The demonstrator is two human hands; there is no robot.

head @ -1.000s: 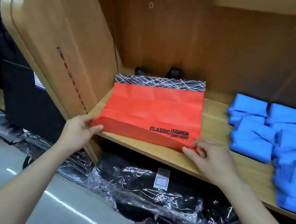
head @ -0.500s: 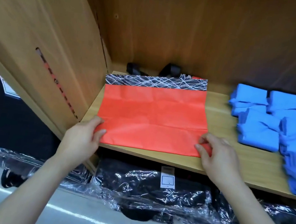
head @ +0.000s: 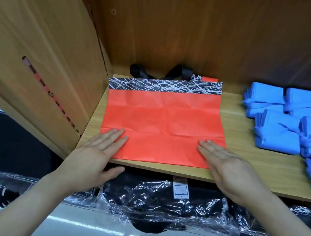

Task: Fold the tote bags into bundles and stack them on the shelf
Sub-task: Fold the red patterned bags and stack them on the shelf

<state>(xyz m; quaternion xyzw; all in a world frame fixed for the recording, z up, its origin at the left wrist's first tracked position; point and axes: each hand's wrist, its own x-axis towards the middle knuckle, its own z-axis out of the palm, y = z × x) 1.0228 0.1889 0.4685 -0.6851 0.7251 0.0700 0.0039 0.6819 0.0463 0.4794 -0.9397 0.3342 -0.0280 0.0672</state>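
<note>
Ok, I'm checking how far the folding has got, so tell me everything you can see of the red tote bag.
The red tote bag lies flat on the wooden shelf, close to its left side panel, near edge at the shelf's front. It looks like thin, creased fabric, orange-red, with a black band of white scribbled lines across the far end; black handles poke out behind it. The left hand and right hand press straight fingers on its near corners.
</note>
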